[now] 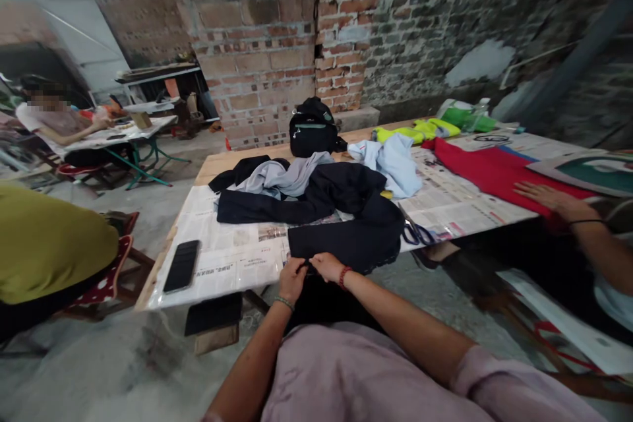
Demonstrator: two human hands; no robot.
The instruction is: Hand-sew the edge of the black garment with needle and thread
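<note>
Left hand [293, 278] and right hand [327, 269] sit close together, fingers pinched on the near edge of dark cloth [346, 242] lying at the table's [232, 260] front, scissors [416, 229] just beside it on the right.

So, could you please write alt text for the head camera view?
A person's left hand and right hand pinch the near edge of dark cloth at a newspaper-covered table. A phone lies left, scissors right, a black bag behind; a co-worker's hand rests on red cloth.
</note>
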